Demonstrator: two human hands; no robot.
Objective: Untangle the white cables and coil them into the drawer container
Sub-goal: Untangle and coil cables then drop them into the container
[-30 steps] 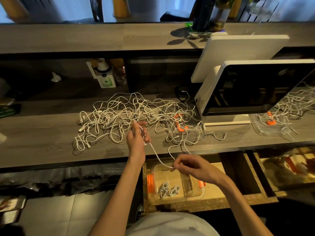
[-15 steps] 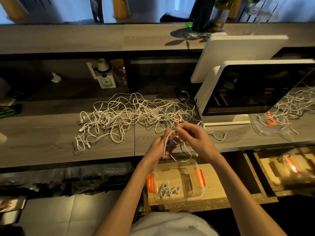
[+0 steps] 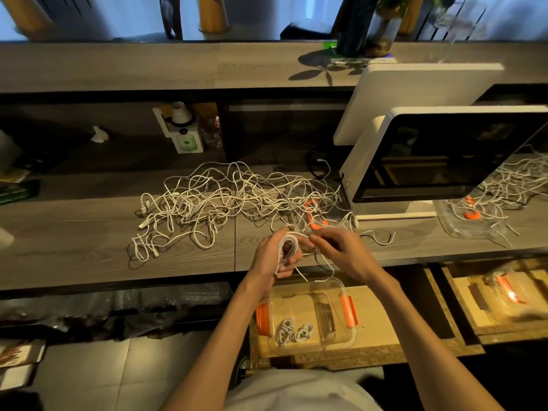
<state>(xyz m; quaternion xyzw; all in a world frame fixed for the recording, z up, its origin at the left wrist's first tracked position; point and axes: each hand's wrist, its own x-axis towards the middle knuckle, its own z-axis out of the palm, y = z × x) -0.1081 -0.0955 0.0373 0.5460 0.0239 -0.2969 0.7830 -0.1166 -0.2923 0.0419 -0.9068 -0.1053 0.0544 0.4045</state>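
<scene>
Both hands wind one white cable above the open drawer.

Head view: beyond the hands, a tangled cable pile [image 3: 225,203] covers the counter [image 3: 74,241]; a monitor [image 3: 444,152] stands right. No legible writing. The left hand [image 3: 274,258] grips a coiled cable [image 3: 287,247]; the right hand [image 3: 344,252] pinches its strand. Below them, a clear container [image 3: 311,315] holds two coils.

Grey wooden counter [image 3: 89,232], tiled floor [image 3: 103,375], dim bluish light.

Likely a shop or café service counter, point-of-sale screen [image 3: 450,152], raised customer ledge [image 3: 178,66], open drawers [image 3: 373,321]
</scene>
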